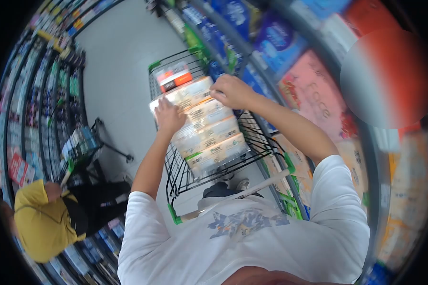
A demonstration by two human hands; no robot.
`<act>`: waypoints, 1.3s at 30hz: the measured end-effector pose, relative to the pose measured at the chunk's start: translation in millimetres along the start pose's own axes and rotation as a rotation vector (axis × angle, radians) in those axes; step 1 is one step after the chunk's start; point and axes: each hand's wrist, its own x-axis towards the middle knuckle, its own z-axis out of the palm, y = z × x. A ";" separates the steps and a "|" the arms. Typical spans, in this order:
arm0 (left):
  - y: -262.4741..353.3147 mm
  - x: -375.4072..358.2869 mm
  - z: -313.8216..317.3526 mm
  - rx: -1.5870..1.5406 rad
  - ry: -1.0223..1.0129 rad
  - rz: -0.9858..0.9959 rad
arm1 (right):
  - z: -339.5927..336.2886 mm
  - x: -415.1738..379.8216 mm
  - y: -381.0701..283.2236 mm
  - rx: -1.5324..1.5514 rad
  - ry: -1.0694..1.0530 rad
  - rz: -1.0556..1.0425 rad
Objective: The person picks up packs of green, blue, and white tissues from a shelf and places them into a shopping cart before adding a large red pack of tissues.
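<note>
A large plastic-wrapped pack of tissues (211, 126), cream with orange bands, lies in the wire shopping cart (259, 142) in front of me. My left hand (170, 116) rests on the pack's left side near its far end, fingers spread. At the far right corner, my right hand (233, 91) is closed on the edge of the pack's wrapping. Just beyond the pack, a smaller white and orange package (174, 78) sits in the cart. The cart's handle (238, 194) crosses close to my body.
Shelves of tissue packs (314, 90) run along my right, close to the cart. On the left, a person in a yellow top (45, 221) stands by another cart (83, 145) near stocked shelves (33, 95). Grey aisle floor (121, 47) stretches ahead.
</note>
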 end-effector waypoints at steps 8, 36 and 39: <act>144.0 52.1 -70.8 -0.308 0.400 0.494 | -153.3 -135.9 -54.0 -0.129 0.196 0.093; 297.6 -165.8 -5.6 -0.151 -0.613 1.096 | -273.5 -347.6 -136.1 -0.609 1.145 0.292; 278.7 -187.4 11.8 -0.103 -0.788 0.933 | -244.4 -345.7 -135.2 -0.364 1.067 0.277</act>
